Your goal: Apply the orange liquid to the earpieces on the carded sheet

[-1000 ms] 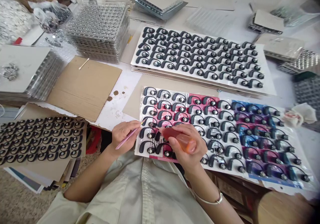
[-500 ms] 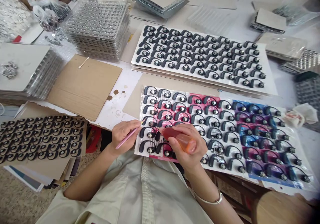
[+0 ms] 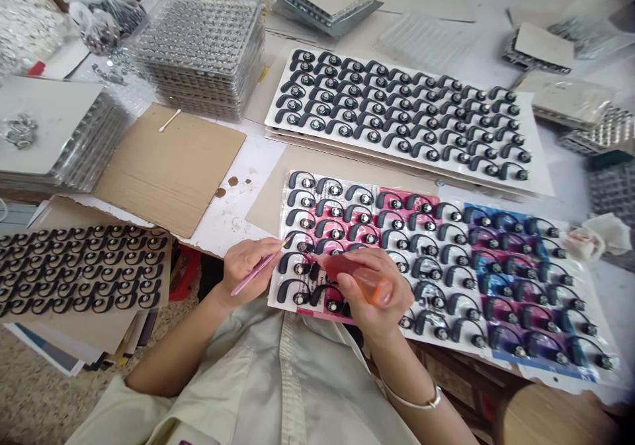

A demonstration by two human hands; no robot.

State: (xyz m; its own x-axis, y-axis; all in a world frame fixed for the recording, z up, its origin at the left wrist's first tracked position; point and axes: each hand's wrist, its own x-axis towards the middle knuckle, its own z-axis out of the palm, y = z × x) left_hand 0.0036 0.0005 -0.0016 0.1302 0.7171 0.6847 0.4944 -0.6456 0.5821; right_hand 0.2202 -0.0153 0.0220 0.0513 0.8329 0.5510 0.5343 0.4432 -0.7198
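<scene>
My left hand is closed round a thin pink stick, perhaps a brush or tweezers, whose yellowish tip points toward the left edge of the sheet in front of me. In my right hand is a reddish-orange squeeze bottle, tilted with its narrow nozzle toward the left columns. Under both hands lies a plastic-covered sheet with printed pink, white and blue areas. Rows of black hook-shaped pieces with shiny round ends stand on it. The nozzle's exact contact is too small to make out.
Behind the sheet lies a white board with similar black pieces. At left are a brown cardboard piece with a cotton swab, stacked clear trays and another filled board. A crumpled white cloth lies at right.
The bottle's nozzle has shifted slightly down, toward a lower piece in the left column. Both hands keep their hold, and the view has moved a little.
</scene>
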